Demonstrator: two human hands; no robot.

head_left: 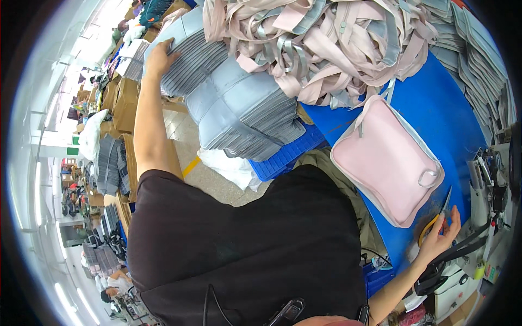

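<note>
My left hand (159, 58) is stretched out to the far left, touching a bundle of grey-blue fabric panels (196, 65) near its top edge, its fingers apart. Beside it a second strapped bundle of grey-blue panels (239, 108) rests by a blue plastic crate (288, 155). At the right, my right hand (439, 234) is closed around yellow-handled scissors (428, 228), blades pointing away from me. Just beyond the blades lies a pale pink zippered pouch piece (383, 157) with light grey edging and a ring-shaped mark or loop near one corner.
A heap of pink and grey zipper strips (337, 49) covers the far part of the blue work surface (446, 103). More grey panels (478, 60) are stacked at far right, above a sewing machine (489, 185). A white bag (231, 165) lies on the floor; cartons (126, 103) stand left.
</note>
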